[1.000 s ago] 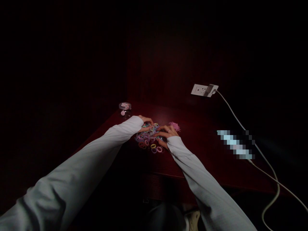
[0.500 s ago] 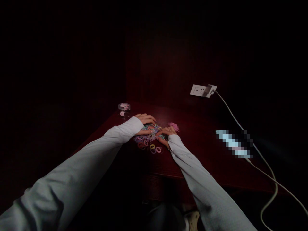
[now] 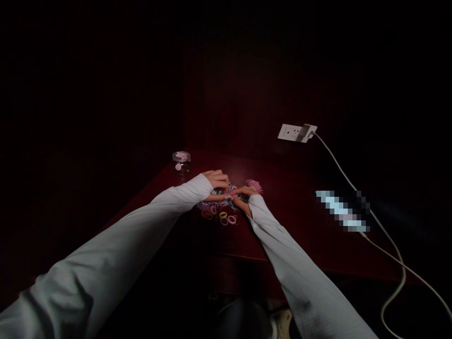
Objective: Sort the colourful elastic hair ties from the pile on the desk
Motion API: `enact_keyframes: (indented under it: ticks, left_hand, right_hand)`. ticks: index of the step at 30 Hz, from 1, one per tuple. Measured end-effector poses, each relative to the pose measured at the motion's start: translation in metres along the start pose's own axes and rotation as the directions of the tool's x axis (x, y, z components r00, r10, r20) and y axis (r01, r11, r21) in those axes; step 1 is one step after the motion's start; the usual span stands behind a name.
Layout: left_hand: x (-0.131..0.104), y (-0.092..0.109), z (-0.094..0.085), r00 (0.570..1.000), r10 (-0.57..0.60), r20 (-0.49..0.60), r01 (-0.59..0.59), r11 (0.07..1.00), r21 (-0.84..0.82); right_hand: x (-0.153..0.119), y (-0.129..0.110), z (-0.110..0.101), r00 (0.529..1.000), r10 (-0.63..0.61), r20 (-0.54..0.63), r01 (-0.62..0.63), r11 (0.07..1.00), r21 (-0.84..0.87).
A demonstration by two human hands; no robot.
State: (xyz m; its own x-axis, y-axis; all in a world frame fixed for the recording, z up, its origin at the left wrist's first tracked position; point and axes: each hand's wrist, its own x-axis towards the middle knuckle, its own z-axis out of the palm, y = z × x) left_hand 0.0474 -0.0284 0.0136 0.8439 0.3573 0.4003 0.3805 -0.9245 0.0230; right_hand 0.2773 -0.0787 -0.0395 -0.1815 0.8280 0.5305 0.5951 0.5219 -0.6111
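A pile of small coloured hair ties (image 3: 213, 210) lies on the dark red table beneath my hands. Over the pile's far left part, my left hand (image 3: 218, 182) has its fingers bent down and its thumb pointing right, pinched at the middle. From the right, my right hand (image 3: 244, 196) brings thumb and forefinger together at the same spot. Between the fingertips is a small pale hair tie (image 3: 229, 197), mostly hidden by the fingers. A yellow hair tie (image 3: 223, 215) and a pink one (image 3: 232, 220) lie at the pile's near edge.
A pink bundle (image 3: 254, 185) sits just beyond my right hand. At the back left stands a clear round container (image 3: 181, 157) with pink-and-white contents. A blurred-out lit device (image 3: 342, 212) lies right, its cable running off right. A charger (image 3: 308, 132) is in the wall socket.
My left hand has curled its fingers and moved slightly right and down. Its fingertips now meet those of my right hand, which has shifted up a little.
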Motion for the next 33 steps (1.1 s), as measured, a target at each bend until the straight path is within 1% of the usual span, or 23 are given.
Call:
enact_keyframes:
  ticks: [7,12,15,20,26,33]
  left_hand:
    - [0.0,-0.003,0.005,1.0,-0.002,0.01,0.002,1.0,0.005]
    - [-0.001,-0.009,0.006,1.0,0.008,-0.02,-0.008,1.0,-0.007]
    - [-0.002,-0.011,0.007,1.0,-0.004,-0.03,0.004,1.0,-0.013]
    - [-0.001,-0.011,0.008,0.999,-0.049,-0.007,0.049,0.999,-0.011]
    - [-0.001,-0.011,0.007,0.997,-0.051,-0.049,0.05,0.999,-0.019]
    - [0.0,-0.011,0.007,0.998,-0.05,-0.04,0.05,0.999,0.004]
  right_hand:
    - [-0.002,-0.003,0.0,0.998,0.055,-0.002,-0.055,0.997,0.063]
    - [-0.003,-0.005,-0.001,0.998,0.068,0.002,-0.068,0.996,0.063]
    - [-0.002,-0.005,-0.003,0.999,0.051,0.0,-0.051,0.998,0.041]
    - [-0.001,-0.004,-0.003,1.0,0.01,-0.001,-0.01,1.0,0.018]
    - [0.0,0.0,-0.001,0.999,-0.021,-0.037,0.02,1.0,-0.016]
    - [0.005,0.005,-0.002,0.993,0.057,-0.104,-0.061,0.998,-0.035]
